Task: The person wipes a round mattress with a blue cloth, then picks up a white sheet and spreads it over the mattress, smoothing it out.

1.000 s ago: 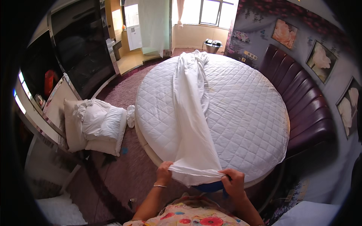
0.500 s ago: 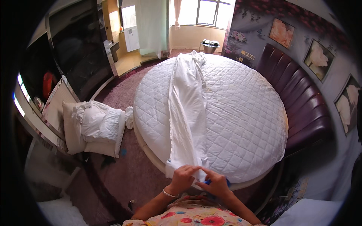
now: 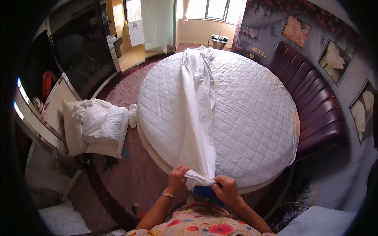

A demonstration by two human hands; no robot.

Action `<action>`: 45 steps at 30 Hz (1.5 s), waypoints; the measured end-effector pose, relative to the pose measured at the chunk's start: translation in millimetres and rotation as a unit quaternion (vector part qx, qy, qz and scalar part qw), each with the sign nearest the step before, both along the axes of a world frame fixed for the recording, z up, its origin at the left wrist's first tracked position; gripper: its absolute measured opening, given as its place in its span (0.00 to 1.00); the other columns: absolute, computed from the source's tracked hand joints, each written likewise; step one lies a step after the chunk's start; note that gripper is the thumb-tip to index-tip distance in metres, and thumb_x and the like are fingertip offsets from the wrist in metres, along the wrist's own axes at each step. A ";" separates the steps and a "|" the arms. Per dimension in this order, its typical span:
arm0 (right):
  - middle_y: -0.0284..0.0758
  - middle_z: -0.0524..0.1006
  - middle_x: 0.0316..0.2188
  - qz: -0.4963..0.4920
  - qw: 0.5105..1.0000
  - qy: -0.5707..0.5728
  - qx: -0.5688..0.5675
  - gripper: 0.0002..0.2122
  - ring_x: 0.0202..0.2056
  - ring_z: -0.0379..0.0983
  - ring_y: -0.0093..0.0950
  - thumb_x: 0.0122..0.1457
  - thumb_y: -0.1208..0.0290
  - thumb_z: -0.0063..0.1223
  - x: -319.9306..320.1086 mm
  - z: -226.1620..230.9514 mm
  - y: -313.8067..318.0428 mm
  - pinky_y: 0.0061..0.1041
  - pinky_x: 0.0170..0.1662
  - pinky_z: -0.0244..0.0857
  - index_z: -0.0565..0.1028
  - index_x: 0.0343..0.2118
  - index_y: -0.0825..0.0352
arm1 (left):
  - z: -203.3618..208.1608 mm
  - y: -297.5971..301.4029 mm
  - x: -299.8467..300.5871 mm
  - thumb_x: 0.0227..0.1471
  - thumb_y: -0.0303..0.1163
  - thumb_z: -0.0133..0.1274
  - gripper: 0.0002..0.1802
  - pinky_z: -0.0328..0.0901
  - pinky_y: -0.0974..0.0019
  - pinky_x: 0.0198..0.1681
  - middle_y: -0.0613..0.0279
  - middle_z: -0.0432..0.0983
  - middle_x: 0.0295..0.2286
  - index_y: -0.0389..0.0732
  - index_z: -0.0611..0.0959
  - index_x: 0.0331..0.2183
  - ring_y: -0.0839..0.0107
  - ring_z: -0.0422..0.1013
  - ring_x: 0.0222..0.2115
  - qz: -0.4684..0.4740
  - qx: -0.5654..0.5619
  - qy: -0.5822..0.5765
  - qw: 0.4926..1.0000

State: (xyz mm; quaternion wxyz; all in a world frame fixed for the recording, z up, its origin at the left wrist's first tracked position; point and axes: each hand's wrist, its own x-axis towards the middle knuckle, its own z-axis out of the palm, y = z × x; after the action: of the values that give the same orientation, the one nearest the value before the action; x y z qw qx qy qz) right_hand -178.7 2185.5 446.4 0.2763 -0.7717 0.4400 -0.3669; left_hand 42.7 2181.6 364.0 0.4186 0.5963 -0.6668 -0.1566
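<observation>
A long white sheet (image 3: pixel 199 118), gathered lengthwise, stretches across a round bed with a white quilted mattress cover (image 3: pixel 252 118). Its near end hangs at the bed's front edge, between my hands. My left hand (image 3: pixel 178 179), with a bracelet at the wrist, is closed on one part of that end. My right hand (image 3: pixel 227 188) grips another part of it, so a short stretch of cloth is drawn between them. Something blue (image 3: pixel 206 192) shows below the sheet, next to my right hand; I cannot tell what it is.
On the left, a chair or bench holds white pillows and bedding (image 3: pixel 101 122). A purple padded headboard (image 3: pixel 311 98) curves along the bed's right side. Beyond the bed stands a small round table (image 3: pixel 219 41) with a dark device on it. Purple carpet (image 3: pixel 122 177) surrounds the bed.
My hands have moved apart, the left one leftward and up a little, pulling the sheet's end out between them. The sheet's near part has narrowed and shifted.
</observation>
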 end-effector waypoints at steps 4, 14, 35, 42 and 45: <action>0.40 0.76 0.23 -0.066 0.995 0.067 0.023 0.07 0.27 0.74 0.40 0.47 0.72 0.55 -16.9 -41.9 3.9 0.32 0.31 0.68 0.77 0.29 0.67 | -1.7 -4.0 10.9 0.38 0.16 0.49 0.17 0.69 0.59 0.39 0.53 0.77 0.31 0.40 0.81 0.34 0.54 0.74 0.35 0.022 -0.020 0.056 0.998; 0.36 0.77 0.30 -0.033 0.998 0.061 0.002 0.21 0.31 0.76 0.37 0.45 0.69 0.59 19.1 -8.2 5.6 0.34 0.33 0.70 0.73 0.46 0.63 | 69.8 23.3 -46.4 0.41 0.20 0.54 0.11 0.69 0.60 0.37 0.56 0.77 0.29 0.40 0.80 0.32 0.57 0.74 0.32 -0.136 -0.092 0.070 0.984; 0.39 0.78 0.26 -0.023 0.997 0.044 -0.061 0.10 0.28 0.76 0.39 0.41 0.78 0.53 -64.4 -15.0 28.4 0.34 0.31 0.70 0.78 0.30 0.64 | 33.4 -19.2 -118.2 0.54 0.40 0.57 0.27 0.67 0.74 0.27 0.65 0.74 0.27 0.33 0.68 0.48 0.79 0.70 0.25 -0.038 0.251 0.405 0.878; 0.37 0.77 0.23 0.028 0.996 0.032 -0.084 0.12 0.26 0.75 0.38 0.39 0.80 0.54 -94.3 -11.5 49.4 0.32 0.27 0.69 0.77 0.31 0.63 | 15.8 -23.6 -146.5 0.53 0.34 0.55 0.28 0.68 0.72 0.26 0.63 0.75 0.30 0.33 0.65 0.51 0.76 0.72 0.26 0.017 0.289 0.570 0.769; 0.37 0.77 0.23 0.075 0.992 0.027 -0.093 0.12 0.26 0.75 0.37 0.40 0.80 0.55 -106.3 -8.8 58.0 0.31 0.27 0.69 0.77 0.32 0.63 | 3.8 -22.7 -154.0 0.54 0.32 0.53 0.21 0.68 0.73 0.28 0.64 0.75 0.31 0.34 0.69 0.48 0.76 0.72 0.26 -0.022 0.276 0.605 0.746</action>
State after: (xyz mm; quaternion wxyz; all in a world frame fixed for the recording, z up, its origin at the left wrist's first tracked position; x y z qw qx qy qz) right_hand -285.0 2243.5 437.6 0.2180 -0.8345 0.3521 -0.3634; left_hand -111.3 2158.9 367.8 0.5481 0.4511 -0.2142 -0.6710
